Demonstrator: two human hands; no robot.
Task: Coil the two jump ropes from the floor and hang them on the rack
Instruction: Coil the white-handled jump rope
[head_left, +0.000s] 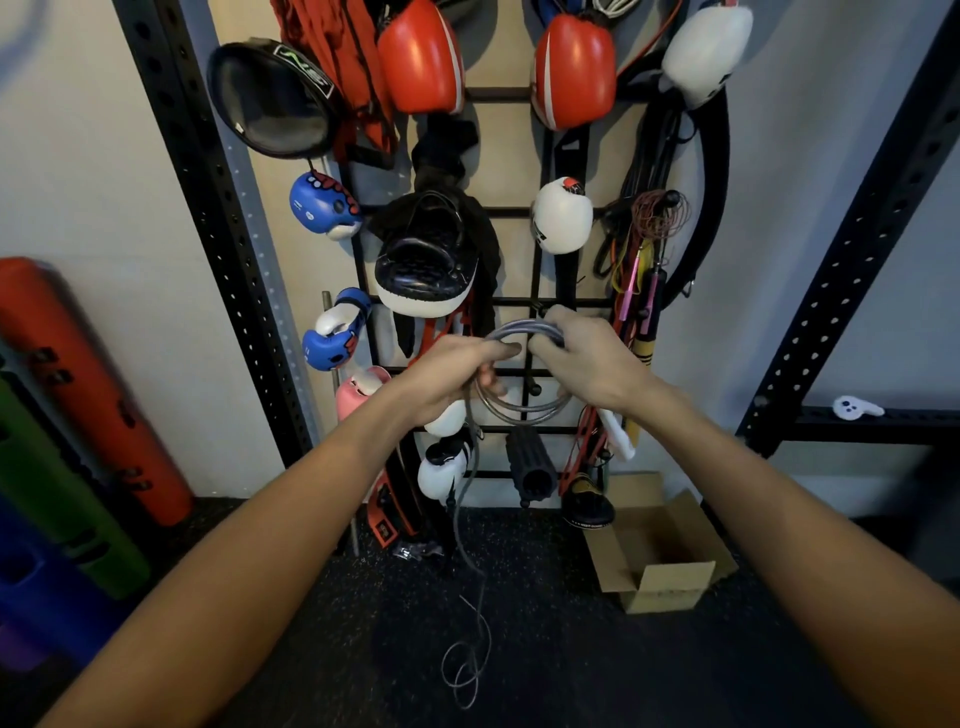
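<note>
I hold a grey jump rope (524, 410) wound into a small coil at chest height in front of the black wall rack (519, 301). My left hand (452, 374) grips the coil's left side and my right hand (587, 358) grips its top right. The rope's loose tail (467, 660) hangs from my left hand down to the dark floor and ends in a few loose loops. Several other ropes (644, 270) hang bunched on the rack's right side. A second loose jump rope does not show on the floor.
Boxing gloves, focus pads and red straps crowd the rack. Black perforated uprights (208, 208) stand on both sides. An open cardboard box (660, 561) sits on the floor at lower right. Red, green and blue rolls (78, 415) lean at left.
</note>
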